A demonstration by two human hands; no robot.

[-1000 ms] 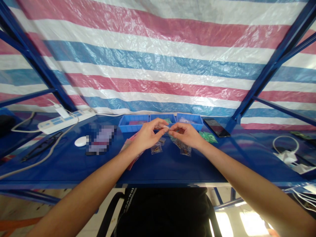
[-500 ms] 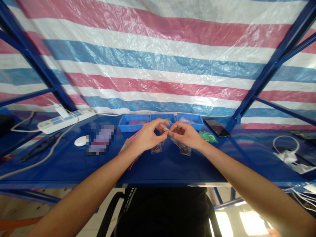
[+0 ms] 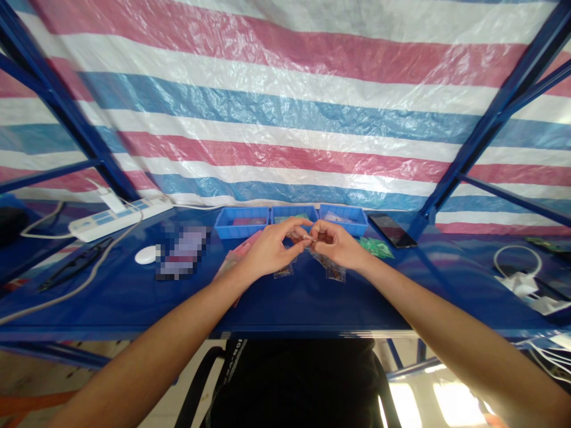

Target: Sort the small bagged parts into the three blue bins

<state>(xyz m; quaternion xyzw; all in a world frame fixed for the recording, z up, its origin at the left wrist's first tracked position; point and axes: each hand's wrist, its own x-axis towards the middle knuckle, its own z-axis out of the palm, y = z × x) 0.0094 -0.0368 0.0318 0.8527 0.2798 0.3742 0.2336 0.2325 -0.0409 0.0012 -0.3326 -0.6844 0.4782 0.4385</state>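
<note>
My left hand and my right hand meet fingertip to fingertip above the blue table. Both are closed in a pinch around something thin and small between them, too small to name. Under the right hand lies a clear plastic bag with small brass-coloured pieces in it. Another such clear bag rests below the left hand's fingers, partly covered. Pink bags lie beneath the left wrist, mostly hidden by it. Just right of the right hand is a pile of green packets.
Three blue bins stand behind my hands: a left bin, a middle bin and a right bin. A phone lies at the right. Leftward are a white round object, a power strip and black pliers-like tool.
My pinched fingertips have shifted slightly right, and the left fingers now reach further toward the right hand. The bags and bins have stayed in place.
</note>
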